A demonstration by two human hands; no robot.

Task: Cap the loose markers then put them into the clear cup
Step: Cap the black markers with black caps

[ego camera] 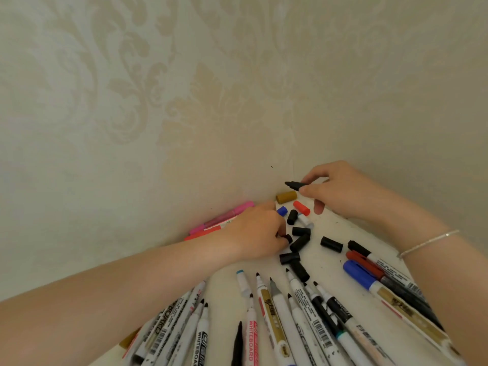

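**Q:** What are your hands doing?

**A:** My right hand point(340, 192) is pinching a black marker point(295, 184) between thumb and forefinger, holding it just above the white table point(327, 262) with its bare tip pointing left toward the patterned wall point(158, 101). My left hand point(257, 231) is curling its fingers around a small black cap point(286, 237), at the edge of a scatter of loose caps.

**Q:** Where are those caps lying?

**A:** Between my hands: a gold cap point(286, 196), a red cap point(301, 208), a blue cap point(282, 211), and several black caps point(299, 243).

**Q:** And the other markers?

**A:** Uncapped markers point(277, 313) are fanning out along the near edge, tips pointing away from me. Three capped markers point(369, 270) are lying under my right forearm. Pink and red markers point(219, 220) are lying against the wall behind my left hand.
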